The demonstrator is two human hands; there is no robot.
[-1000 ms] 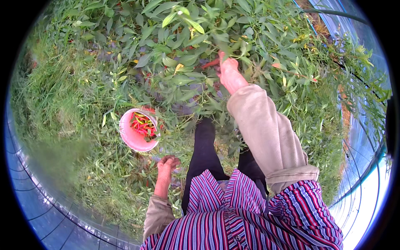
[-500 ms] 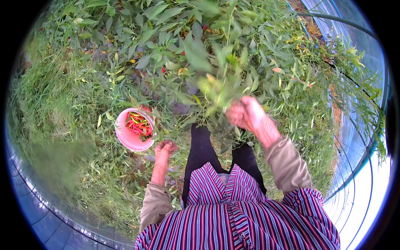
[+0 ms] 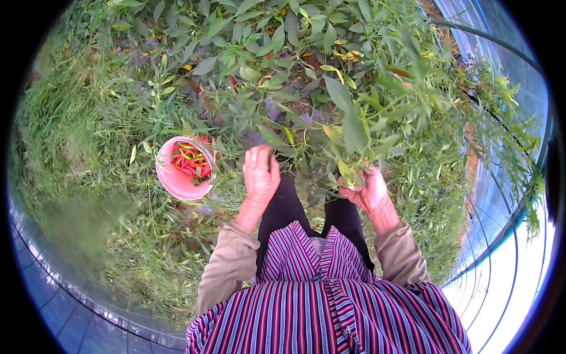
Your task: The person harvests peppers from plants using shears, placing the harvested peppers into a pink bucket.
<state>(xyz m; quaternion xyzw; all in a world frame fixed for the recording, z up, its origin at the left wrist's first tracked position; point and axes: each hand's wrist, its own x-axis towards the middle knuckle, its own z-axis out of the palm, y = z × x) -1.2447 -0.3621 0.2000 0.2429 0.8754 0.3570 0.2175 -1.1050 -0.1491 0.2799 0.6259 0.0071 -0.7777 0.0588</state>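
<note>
Low in front of me, my right hand pinches a leafy pepper branch, whose leaves spread up and away from the fingers. My left hand is raised over the plants, its fingers loosely bent and nothing visible in them. A yellow-green chili pepper hangs just beyond and to the right of that hand. To its left a pink bucket stands tilted among the weeds, holding several red chili peppers and a few greenish ones. Leaves partly cover the right fingertips.
Dense pepper plants fill the far side, with a red pepper among the leaves. Tall grass grows at the left. Clear plastic sheeting and a curved hoop border the right side. My legs stand close below the branch.
My left hand has risen from beside the bucket, moving right and forward. The right hand has come down and slightly right with the branch, which now leans further right.
</note>
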